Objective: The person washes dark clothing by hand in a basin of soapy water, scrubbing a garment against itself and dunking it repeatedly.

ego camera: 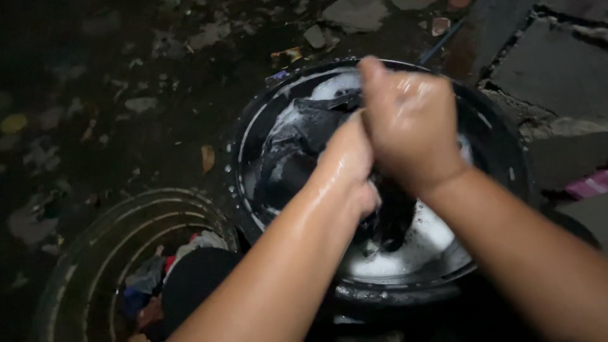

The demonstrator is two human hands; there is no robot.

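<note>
Two big round tubs pretty much fill the shot, both sitting on dark, littered ground [126,76]. Biggest one is the black wash basin [500,152] up top right of centre, with soapy white water [411,247] pooled against its near rim and more suds [335,82] at the far rim. Next to it, touching or just about, off its near-left side, is a ribbed dark bucket [95,266] with a heap of mixed coloured clothes [171,272] down inside.

Over the basin's middle, both wet forearms come in from the bottom edge. A dark soaked garment [297,145] is draped from the basin's far-left side down into the suds near the front rim. Right hand [411,120] is balled up tight, fingers curled under, clamped on the cloth. Left hand [351,158] is pressed right against it, fist closed on the same garment, which hangs out below it.

Smaller stuff: cracked concrete slabs [557,69] off the basin's right, a pink striped bit [589,185] at the far right edge, and a dry leaf [208,157] just left of the basin.
</note>
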